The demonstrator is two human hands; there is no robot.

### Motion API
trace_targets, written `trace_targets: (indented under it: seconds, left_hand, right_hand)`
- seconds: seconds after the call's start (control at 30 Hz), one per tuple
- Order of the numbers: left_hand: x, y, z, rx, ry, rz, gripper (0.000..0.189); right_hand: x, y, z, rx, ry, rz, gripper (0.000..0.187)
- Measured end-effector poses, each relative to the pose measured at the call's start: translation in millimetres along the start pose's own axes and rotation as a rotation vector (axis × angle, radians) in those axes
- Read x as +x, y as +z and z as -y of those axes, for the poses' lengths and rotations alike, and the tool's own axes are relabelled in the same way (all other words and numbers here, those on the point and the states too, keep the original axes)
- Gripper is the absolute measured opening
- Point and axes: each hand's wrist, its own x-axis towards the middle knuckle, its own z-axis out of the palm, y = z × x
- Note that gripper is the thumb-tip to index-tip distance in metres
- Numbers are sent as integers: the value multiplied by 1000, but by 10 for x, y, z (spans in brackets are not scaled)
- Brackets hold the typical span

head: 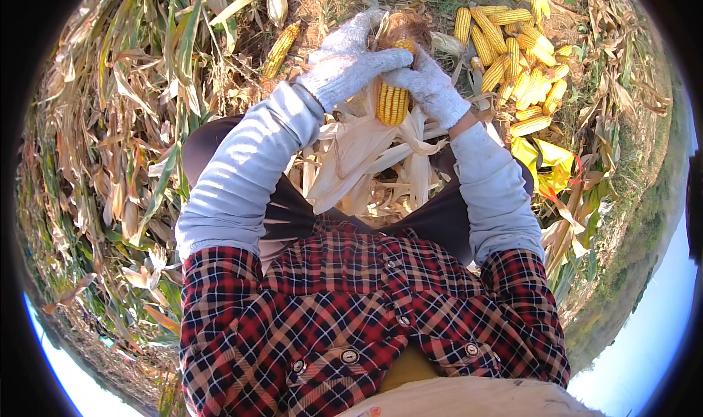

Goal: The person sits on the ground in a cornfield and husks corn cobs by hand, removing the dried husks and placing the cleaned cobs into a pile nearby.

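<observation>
Both my hands wear pale knitted work gloves and meet around a yellow ear of corn (392, 105). My left hand (351, 60) grips it from the left, its thumb laid across the ear. From the other side, my right hand (431, 87) closes its fingers on the ear's middle. Brown corn silk (409, 28) bunches at the far end. Bare kernels show at the near end, while gloves cover much of the rest. Pulled-back dry husks (357, 153) hang below the ear between my knees; whether they are still joined to it I cannot tell.
A heap of husked corn ears (522, 60) lies at the upper right. Beside it is a yellow plastic bag (544, 161) with red strips. One loose corn ear (281, 50) rests left of my hands. Dry corn stalks (121, 115) crowd the left side.
</observation>
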Motion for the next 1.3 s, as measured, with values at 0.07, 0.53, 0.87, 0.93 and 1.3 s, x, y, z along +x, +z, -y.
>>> trace_targets:
  seconds: [0.07,0.53,0.87,0.93,1.3]
  left_hand:
    - [22,-7,52,-27,133,-71,67]
    - [-79,15,346,339,234,-263,42]
    - [20,-573,187,502,255,191,39]
    - [-29,-387,197,328,42,287,47]
    - [14,-192,82,283,242,-15,59]
  right_hand:
    - [-12,27,-36,-35,34,25,62]
    - [-5,163,-76,115,22,-134,60]
    - [155,-753,211,482,-254,-543,28]
    - [154,-823,189,210,-389,-576,26]
    - [13,-154,259,-1,-459,-404,40]
